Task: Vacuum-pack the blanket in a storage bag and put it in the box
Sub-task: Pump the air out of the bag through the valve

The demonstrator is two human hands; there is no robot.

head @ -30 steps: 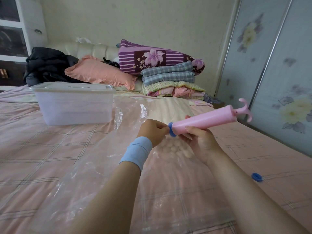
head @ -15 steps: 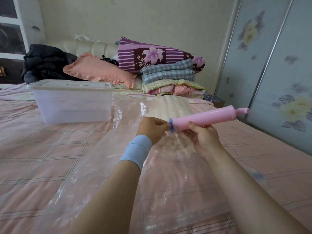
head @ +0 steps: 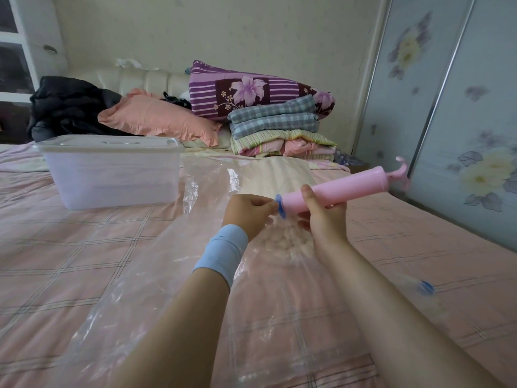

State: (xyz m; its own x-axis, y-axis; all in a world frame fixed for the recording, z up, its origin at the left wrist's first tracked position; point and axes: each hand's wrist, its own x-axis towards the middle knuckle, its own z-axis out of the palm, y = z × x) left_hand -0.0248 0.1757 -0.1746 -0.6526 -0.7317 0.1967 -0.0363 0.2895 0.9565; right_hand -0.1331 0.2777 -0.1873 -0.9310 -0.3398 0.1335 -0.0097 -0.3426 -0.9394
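Note:
A clear plastic storage bag lies spread over the pink checked bed, with a cream blanket showing inside its far end. My right hand grips a pink hand pump by its barrel, handle pointing right and up. My left hand, with a blue wristband, pinches the bag at the pump's blue tip. A translucent lidded box stands on the bed at the left, beyond the bag.
A small blue cap lies on the bed to the right of my right forearm. Folded quilts, a pink pillow and dark clothes are piled by the headboard. Floral wardrobe doors run along the right.
The pump has turned in my right hand so its hooked handle shows again, and its far end sits a little higher. Both hands keep their grip at the blue tip.

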